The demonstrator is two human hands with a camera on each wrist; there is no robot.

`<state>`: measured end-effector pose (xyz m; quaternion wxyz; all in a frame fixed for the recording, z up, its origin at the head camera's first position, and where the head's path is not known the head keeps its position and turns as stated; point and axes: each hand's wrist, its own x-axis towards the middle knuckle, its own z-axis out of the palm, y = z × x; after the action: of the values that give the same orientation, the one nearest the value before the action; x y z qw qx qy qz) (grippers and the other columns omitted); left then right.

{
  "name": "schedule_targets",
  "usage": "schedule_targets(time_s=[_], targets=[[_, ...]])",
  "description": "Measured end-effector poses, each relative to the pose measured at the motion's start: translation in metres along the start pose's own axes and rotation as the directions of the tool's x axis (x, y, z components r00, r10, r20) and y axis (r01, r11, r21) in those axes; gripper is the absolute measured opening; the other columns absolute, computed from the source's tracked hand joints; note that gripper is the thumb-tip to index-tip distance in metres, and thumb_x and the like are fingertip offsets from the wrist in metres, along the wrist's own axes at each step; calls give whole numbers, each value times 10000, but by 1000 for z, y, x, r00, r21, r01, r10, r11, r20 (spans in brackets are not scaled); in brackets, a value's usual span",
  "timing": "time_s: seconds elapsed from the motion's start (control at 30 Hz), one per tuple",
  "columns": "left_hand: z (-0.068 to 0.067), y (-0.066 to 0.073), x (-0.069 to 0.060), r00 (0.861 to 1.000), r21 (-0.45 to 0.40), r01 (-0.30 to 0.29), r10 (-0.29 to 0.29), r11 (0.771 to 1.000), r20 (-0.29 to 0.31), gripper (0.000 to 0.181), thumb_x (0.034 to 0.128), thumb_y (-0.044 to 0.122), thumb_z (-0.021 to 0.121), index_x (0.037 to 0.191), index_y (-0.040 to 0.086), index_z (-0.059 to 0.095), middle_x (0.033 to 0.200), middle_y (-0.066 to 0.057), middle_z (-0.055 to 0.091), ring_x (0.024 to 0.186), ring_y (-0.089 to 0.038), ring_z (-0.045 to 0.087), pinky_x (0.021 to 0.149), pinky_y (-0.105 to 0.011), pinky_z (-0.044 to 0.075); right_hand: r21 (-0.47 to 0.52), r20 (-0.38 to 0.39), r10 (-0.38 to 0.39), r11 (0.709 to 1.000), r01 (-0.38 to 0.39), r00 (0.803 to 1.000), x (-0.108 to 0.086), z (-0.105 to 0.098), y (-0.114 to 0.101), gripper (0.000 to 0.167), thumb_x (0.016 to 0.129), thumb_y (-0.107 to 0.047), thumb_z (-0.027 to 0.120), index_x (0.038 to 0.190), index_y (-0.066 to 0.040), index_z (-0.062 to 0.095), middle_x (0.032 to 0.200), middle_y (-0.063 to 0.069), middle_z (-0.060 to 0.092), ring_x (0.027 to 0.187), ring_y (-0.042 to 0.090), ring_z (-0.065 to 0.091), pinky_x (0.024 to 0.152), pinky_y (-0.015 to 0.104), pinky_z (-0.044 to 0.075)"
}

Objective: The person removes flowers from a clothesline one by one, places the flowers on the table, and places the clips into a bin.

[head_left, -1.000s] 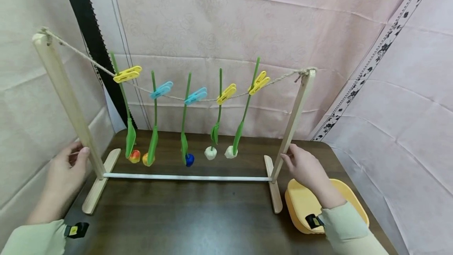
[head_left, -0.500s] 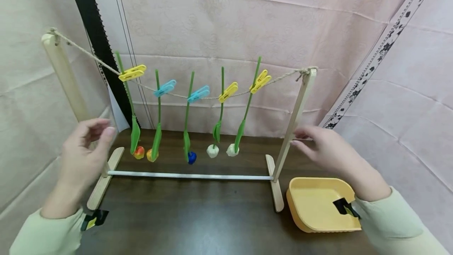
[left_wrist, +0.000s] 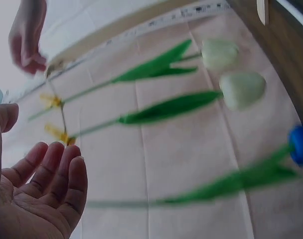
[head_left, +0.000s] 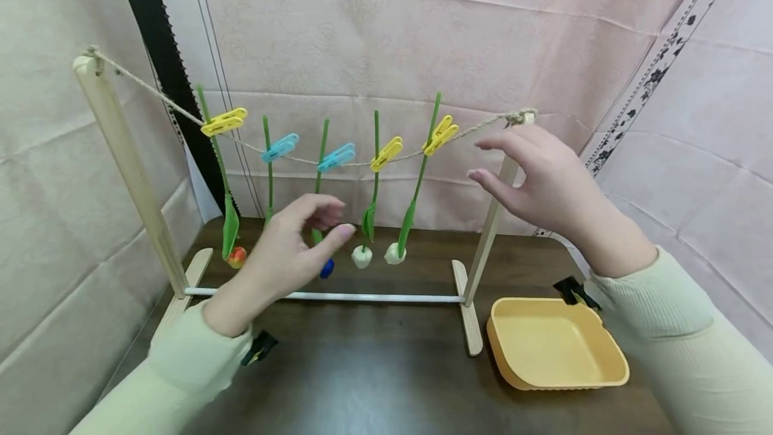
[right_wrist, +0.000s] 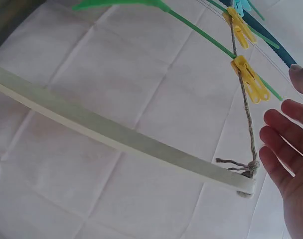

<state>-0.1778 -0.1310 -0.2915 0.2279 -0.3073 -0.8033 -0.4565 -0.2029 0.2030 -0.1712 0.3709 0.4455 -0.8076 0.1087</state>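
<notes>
Artificial tulips hang head-down from a rope [head_left: 471, 131], each stem clipped by a clothespin. From left come a red-yellow tulip [head_left: 236, 258], one whose head my left hand hides, a blue tulip [head_left: 327, 268], and two white tulips [head_left: 362, 258]. A yellow clothespin [head_left: 441, 135] holds the rightmost stem; two blue clothespins [head_left: 337, 157] sit mid-rope. My left hand [head_left: 290, 247] is in front of the blue tulip's stem, fingers loosely bent, holding nothing. My right hand [head_left: 543, 183] is raised before the right post's top, thumb and fingers apart, with nothing between them.
A wooden frame carries the rope between its left post [head_left: 129, 160] and right post [head_left: 490, 233], joined low by a white rod [head_left: 374, 298]. A yellow plastic tub [head_left: 558, 348] sits right of it on the dark table [head_left: 338, 374]. Pale cloth [head_left: 362, 32] hangs behind.
Both hands have left the frame's posts. My left hand moved right to mid-frame, and my right hand moved up near the rope's right end. The tulips still hang from the rope.
</notes>
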Motion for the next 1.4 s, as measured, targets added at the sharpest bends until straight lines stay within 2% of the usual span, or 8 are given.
schedule_targets(time_s=[0.13,0.27,0.4,0.53,0.7,0.9,1.1,1.4], targets=[[23,9,14,997,-38,34,-32,999,63,344,917,328,677,1181,122,597,1057,45,611,956,-110,587,839,-334,503,-13,6,-5,1000,5,1000,16,0,1,388,798,-146,782,1133,0,652,1043,144,676,985,329,595,908,456,422],[44,17,25,995,-75,36,-29,996,93,398,926,353,659,1226,106,573,1095,32,596,971,-93,588,855,-318,507,-26,20,7,1000,-7,1000,26,5,2,413,807,-165,779,1166,-8,646,1059,141,678,999,332,593,915,464,421],[62,22,37,995,-80,35,-28,996,98,506,936,371,636,1332,82,510,1201,-9,567,1080,-112,560,910,-297,486,-58,61,23,998,-20,998,34,8,5,432,844,-199,755,1212,-12,627,1081,138,671,1021,330,583,951,470,402],[73,22,49,995,-39,65,-61,997,77,612,945,382,614,1434,72,413,1348,-40,501,1230,-138,478,986,-313,433,-99,93,38,995,-29,995,40,11,9,427,880,-203,724,1240,-3,611,1100,151,661,1056,344,562,960,491,387],[85,18,60,994,-36,87,-84,996,64,656,957,346,604,1471,30,346,1412,-84,456,1281,-192,451,1025,-360,405,-148,96,42,989,-27,994,44,16,13,351,912,-179,680,1210,1,633,1077,160,669,1054,354,561,958,504,373],[96,11,72,998,-97,60,-60,993,7,520,979,186,580,1427,-17,411,1330,-124,550,1192,-200,538,984,-307,440,-187,110,61,982,-40,992,46,22,16,226,948,-173,627,1116,-29,672,1043,126,685,1015,327,563,979,499,328],[102,8,78,998,-104,46,-50,994,-32,372,991,106,544,1343,-12,515,1151,-98,646,1029,-167,609,885,-308,497,-143,107,92,987,-76,990,46,24,16,154,947,-179,638,1038,-58,664,1018,84,689,1008,285,556,998,491,278],[105,12,80,998,-105,46,-51,993,-45,211,986,132,565,1167,35,617,1010,-43,653,884,-118,597,766,-251,518,-96,112,123,989,-113,986,46,23,14,114,926,-148,667,1000,-64,648,993,58,687,1018,257,542,1003,473,242]])
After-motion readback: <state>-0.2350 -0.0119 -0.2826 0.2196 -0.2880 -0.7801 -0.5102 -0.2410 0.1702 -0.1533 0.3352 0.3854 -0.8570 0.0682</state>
